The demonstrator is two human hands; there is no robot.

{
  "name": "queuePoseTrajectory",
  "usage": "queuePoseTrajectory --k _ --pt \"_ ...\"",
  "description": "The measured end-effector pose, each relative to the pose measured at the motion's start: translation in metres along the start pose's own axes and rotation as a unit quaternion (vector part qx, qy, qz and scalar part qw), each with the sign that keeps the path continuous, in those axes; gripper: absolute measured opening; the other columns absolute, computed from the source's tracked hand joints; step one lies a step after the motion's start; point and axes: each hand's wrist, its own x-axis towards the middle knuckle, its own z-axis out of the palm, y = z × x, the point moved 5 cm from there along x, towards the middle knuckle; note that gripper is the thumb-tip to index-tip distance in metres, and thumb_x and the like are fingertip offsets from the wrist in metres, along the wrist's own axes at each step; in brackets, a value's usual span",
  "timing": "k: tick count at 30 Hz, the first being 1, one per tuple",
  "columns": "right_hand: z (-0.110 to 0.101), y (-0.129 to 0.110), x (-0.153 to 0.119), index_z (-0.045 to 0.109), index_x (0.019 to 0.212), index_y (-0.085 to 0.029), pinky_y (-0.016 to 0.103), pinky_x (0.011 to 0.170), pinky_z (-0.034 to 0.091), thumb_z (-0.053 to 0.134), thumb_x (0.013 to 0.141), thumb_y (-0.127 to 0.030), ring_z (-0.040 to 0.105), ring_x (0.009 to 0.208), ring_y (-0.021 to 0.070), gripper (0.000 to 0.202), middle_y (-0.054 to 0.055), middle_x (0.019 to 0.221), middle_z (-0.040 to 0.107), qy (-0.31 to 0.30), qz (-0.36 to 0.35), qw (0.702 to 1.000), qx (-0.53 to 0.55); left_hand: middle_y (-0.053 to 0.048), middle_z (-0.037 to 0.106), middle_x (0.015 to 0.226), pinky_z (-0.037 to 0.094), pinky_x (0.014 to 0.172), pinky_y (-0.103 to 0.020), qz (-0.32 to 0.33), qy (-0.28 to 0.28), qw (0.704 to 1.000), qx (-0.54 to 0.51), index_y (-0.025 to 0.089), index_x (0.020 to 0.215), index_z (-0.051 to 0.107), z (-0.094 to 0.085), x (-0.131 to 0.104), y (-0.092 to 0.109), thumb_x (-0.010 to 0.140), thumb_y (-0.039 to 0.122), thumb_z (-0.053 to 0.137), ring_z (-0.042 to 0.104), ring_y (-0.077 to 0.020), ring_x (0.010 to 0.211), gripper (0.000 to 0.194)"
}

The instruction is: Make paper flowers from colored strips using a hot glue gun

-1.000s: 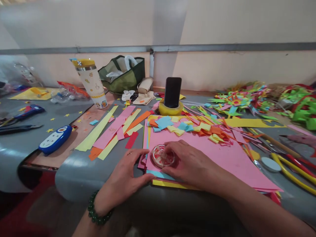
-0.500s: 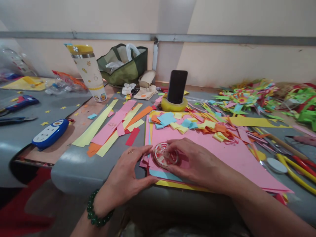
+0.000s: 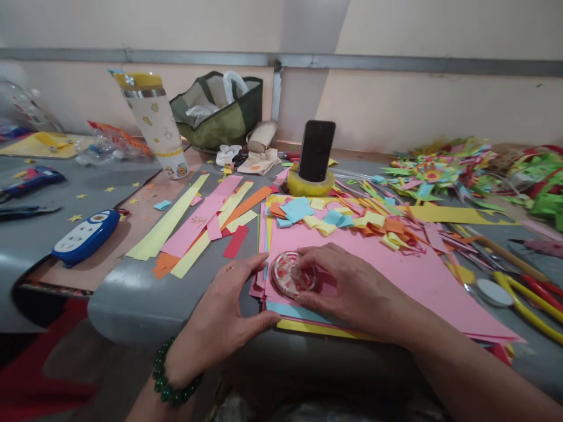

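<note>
A small round red-and-clear disc [image 3: 284, 275], which looks like a roll of tape, lies on a stack of coloured paper [image 3: 378, 281] topped with pink. Thumb and fingers of my right hand [image 3: 347, 287] are closed around its right side and hide part of it. My left hand [image 3: 224, 310], wearing a green bead bracelet, rests at the stack's left edge, thumb and forefinger spread apart with nothing between them. Beside that hand lie a red paper piece [image 3: 236, 241] and several cut strips, among them a pink strip [image 3: 200, 220].
Folded paper bits [image 3: 297, 209] cover the stack's back edge. Behind them a phone [image 3: 316, 149] leans in a yellow tape roll [image 3: 310, 186]. A tumbler [image 3: 158, 132] and green bag [image 3: 224, 120] stand behind; a power strip [image 3: 85, 234] lies left, yellow-handled scissors [image 3: 528, 310] right.
The view has shifted very slightly. Both hands and the round disc keep nearly the same place on the paper.
</note>
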Motion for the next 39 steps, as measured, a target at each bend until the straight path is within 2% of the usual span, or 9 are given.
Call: queuePoseTrajectory --k 9,19,25,34,39 --pt "-0.0013 -0.0031 0.0031 0.061 0.092 -0.022 0.028 0.071 0.043 0.065 0.077 -0.040 0.054 0.085 0.0174 0.023 0.003 0.091 0.061 -0.004 0.003 1.000 -0.009 -0.006 0.056 0.125 0.038 0.102 -0.044 -0.011 0.018 0.999 -0.034 0.031 0.143 0.024 0.0021 -0.0003 -0.0022 0.073 0.030 0.072 0.051 -0.0233 0.118 0.085" --pt "-0.0022 -0.0041 0.0018 0.062 0.096 -0.021 0.028 0.073 0.043 0.067 0.076 -0.039 0.056 0.087 0.0180 0.027 0.004 0.095 0.063 0.011 -0.007 1.000 0.001 -0.006 0.057 0.126 0.035 0.105 -0.045 -0.016 0.008 1.000 -0.022 0.026 0.140 0.028 0.0018 -0.0012 -0.0002 0.073 0.031 0.071 0.047 -0.0241 0.122 0.079" --pt "-0.0047 -0.0049 0.0011 0.062 0.093 -0.022 0.028 0.070 0.042 0.064 0.079 -0.039 0.055 0.083 0.0173 0.022 0.003 0.091 0.062 0.011 0.004 1.000 -0.003 -0.006 0.053 0.132 0.034 0.106 -0.044 -0.017 0.001 1.000 -0.006 0.027 0.140 0.029 0.0014 -0.0011 -0.0005 0.074 0.032 0.070 0.044 -0.0237 0.126 0.078" --pt "-0.0035 -0.0046 0.0016 0.061 0.092 -0.020 0.030 0.073 0.042 0.069 0.075 -0.037 0.053 0.089 0.0203 0.026 0.005 0.094 0.061 -0.002 0.011 1.000 -0.021 -0.007 0.056 0.128 0.037 0.103 -0.045 -0.017 0.003 1.000 -0.005 0.026 0.141 0.027 0.0024 -0.0003 -0.0008 0.075 0.034 0.069 0.048 -0.0246 0.122 0.078" --pt "-0.0037 -0.0045 0.0026 0.063 0.093 -0.020 0.031 0.075 0.042 0.070 0.074 -0.039 0.052 0.092 0.0213 0.028 0.006 0.097 0.061 -0.002 0.016 1.000 -0.016 -0.009 0.054 0.130 0.040 0.100 -0.045 0.018 0.008 0.998 0.056 0.027 0.142 0.025 0.0035 -0.0017 0.0016 0.077 0.040 0.066 0.049 -0.0260 0.121 0.078"
